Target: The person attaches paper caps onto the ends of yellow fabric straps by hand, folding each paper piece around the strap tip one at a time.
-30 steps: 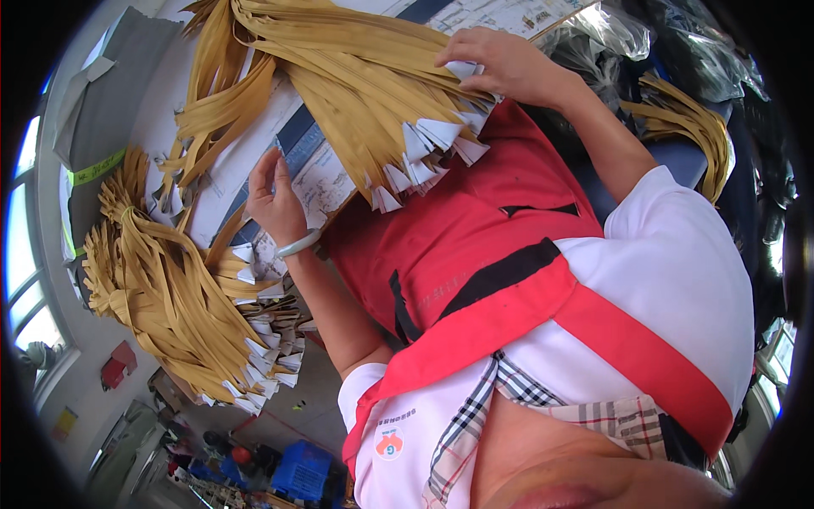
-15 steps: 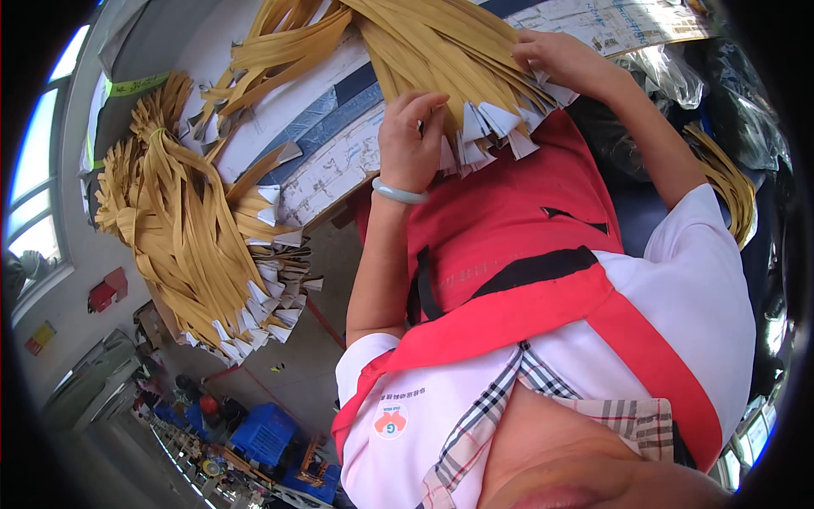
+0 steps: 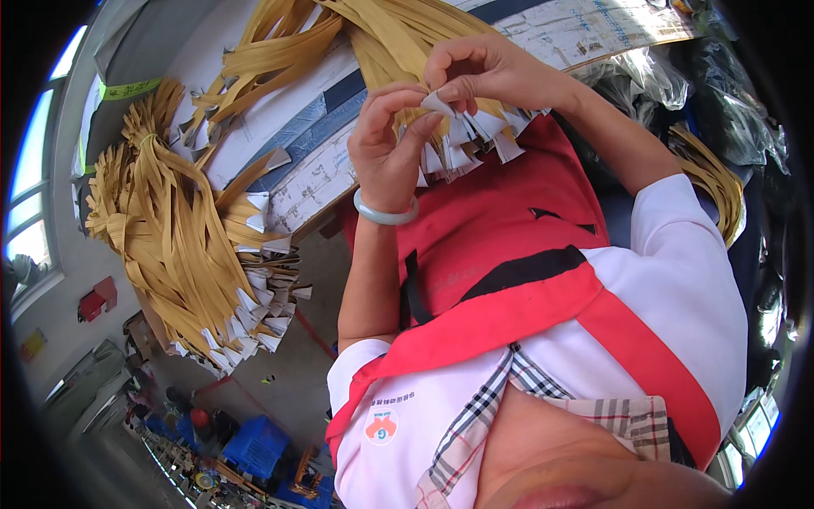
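Observation:
A fan of flat mustard-yellow fabric strips (image 3: 386, 55) with stiff white ends lies over the table's near edge, its ends hanging against my red apron. In front of it my hands meet at the white end (image 3: 436, 103) of one strip. My left hand (image 3: 386, 148), with a pale bangle at the wrist, pinches that end from the left between thumb and fingers. From the other side, my right hand (image 3: 500, 75) has thumb and index finger closed on the same end. The fingers cover part of the strip, and where it joins the bundle is hidden.
Another large bundle of yellow strips (image 3: 182, 242) hangs over the table edge at left. More strips (image 3: 275, 55) lie on the worn white table (image 3: 322, 178). At right are clear plastic bags (image 3: 649, 81) and a coiled strip bundle (image 3: 712, 182). Blue crates (image 3: 257, 445) stand farther off.
My right hand has moved left from the bundle's right side to meet my left hand. Both hands now pinch one white strip end, lifted from the others.

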The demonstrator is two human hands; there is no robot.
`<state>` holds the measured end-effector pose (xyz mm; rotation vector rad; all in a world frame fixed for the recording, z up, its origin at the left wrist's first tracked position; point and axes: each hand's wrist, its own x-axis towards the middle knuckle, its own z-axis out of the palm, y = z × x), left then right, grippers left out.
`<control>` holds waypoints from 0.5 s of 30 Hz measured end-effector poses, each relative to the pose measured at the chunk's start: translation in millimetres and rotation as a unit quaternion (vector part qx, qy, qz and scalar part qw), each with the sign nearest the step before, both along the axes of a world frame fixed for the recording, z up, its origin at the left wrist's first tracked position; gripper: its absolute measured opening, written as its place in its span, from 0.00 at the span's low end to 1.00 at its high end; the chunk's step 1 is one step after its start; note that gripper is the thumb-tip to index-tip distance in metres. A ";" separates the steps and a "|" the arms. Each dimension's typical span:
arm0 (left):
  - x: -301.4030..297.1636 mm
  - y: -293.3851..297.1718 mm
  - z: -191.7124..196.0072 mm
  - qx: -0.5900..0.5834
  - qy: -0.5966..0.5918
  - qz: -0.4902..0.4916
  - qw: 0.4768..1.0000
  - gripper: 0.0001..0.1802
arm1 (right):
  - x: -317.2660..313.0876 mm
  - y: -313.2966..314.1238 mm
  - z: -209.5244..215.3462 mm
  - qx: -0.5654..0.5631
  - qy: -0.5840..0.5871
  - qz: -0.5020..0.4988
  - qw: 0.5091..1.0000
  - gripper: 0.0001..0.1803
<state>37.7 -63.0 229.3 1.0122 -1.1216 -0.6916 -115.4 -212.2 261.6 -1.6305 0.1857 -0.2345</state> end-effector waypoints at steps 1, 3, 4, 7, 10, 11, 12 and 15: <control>5.2 0.3 -0.7 0.002 -0.003 0.001 1.000 0.12 | 5.0 6.0 -3.8 0.062 -0.027 0.000 0.998 0.06; 17.4 4.3 -3.4 0.033 0.043 -0.014 0.998 0.09 | 12.9 15.4 -6.3 0.082 -0.023 -0.007 0.996 0.06; 23.3 7.9 -3.1 0.035 0.042 -0.012 0.998 0.09 | 15.9 18.6 -7.0 0.099 -0.018 -0.018 0.995 0.06; 38.5 15.1 1.1 0.115 0.104 -0.063 0.986 0.07 | 23.3 18.7 -0.7 0.133 0.047 0.055 0.989 0.07; 43.2 17.6 6.1 0.128 0.164 -0.106 0.972 0.07 | 34.2 11.8 2.8 0.096 0.052 0.097 0.989 0.07; 45.4 19.7 5.2 0.121 0.190 -0.112 0.968 0.07 | 39.4 13.1 6.4 0.103 0.038 0.101 0.989 0.08; 48.3 20.1 5.2 0.114 0.212 -0.118 0.963 0.07 | 42.1 15.2 8.1 0.093 0.030 0.092 0.991 0.08; 40.3 19.3 3.9 0.097 0.169 -0.037 0.980 0.06 | 40.5 19.0 6.5 0.084 0.040 0.039 0.995 0.09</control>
